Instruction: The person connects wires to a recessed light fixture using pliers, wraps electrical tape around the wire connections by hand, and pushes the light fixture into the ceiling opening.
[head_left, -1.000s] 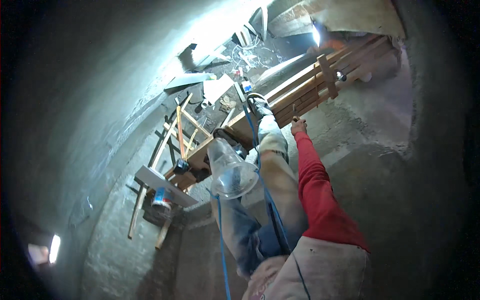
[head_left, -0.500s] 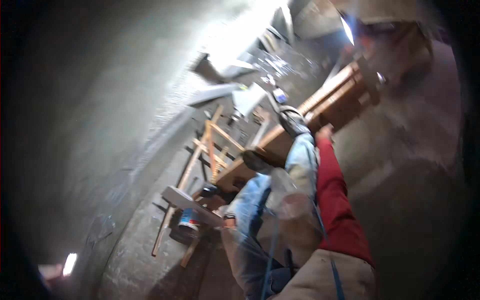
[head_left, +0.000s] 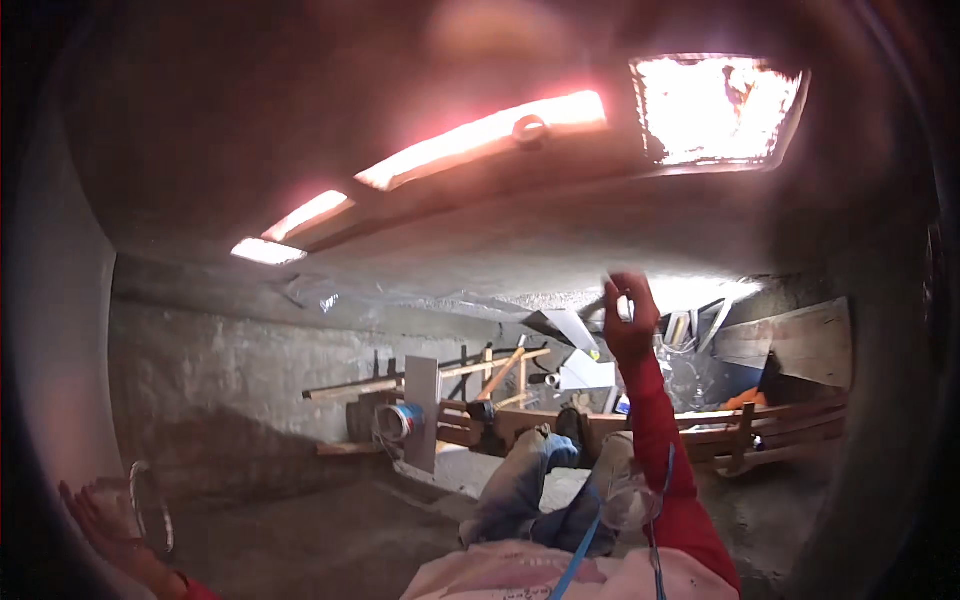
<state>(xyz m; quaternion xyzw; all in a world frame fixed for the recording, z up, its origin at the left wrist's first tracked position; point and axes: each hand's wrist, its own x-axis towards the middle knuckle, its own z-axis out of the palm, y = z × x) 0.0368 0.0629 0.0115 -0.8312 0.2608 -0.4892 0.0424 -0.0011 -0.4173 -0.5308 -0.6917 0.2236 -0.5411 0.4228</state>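
My right hand (head_left: 630, 318), on a raised red-sleeved arm, is in front of the brightly lit wall. Its fingers curl toward the thumb in a pinch, leaving a small gap; whatever may be between the tips is too small to make out. At the far lower left, my left hand (head_left: 105, 525) has its fingers stretched out. Beside it is a thin, shiny curved loop (head_left: 138, 505), perhaps part of something clear; I cannot tell whether they touch. Blue cords (head_left: 582, 555) hang over my shirt, near a clear rounded object (head_left: 627, 508).
Below my legs runs a wooden plank structure (head_left: 700, 430). Beside it are a paint can (head_left: 402, 422), a pale board (head_left: 422, 400) and crossed wooden sticks (head_left: 500, 375). White offcuts (head_left: 585, 370) and a broad board (head_left: 790, 345) lie beyond. Bright openings (head_left: 715, 110) show above.
The view has swung level and upward, showing the bright openings. My right hand has lifted from the plank to in front of the wall. My left hand now shows at the far left.
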